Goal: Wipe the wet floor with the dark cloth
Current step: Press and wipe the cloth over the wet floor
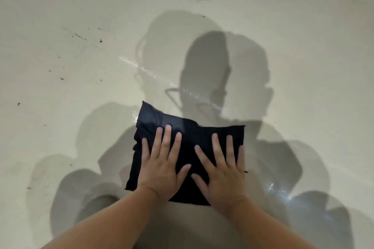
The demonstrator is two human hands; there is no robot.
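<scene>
Pale floor [81,16] carries a glistening wet streak [153,75] just beyond the dark cloth [194,133], which lies flat under both palms. I note left hand [162,170] and right hand [224,174] with fingers [168,137] spread flat, gripping nothing. I advise even downward pressure and pushing forward across the streak.

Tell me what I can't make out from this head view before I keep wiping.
- Floor under the cloth: covered, so wet or dry is unknown.
- Cloth beneath the left hand and right hand: hidden by the flat palms.
- Extent of the water: shadows blur its edges.
- Dark specks: too small to identify.
- Forearms: cut off by the bottom edge.
</scene>
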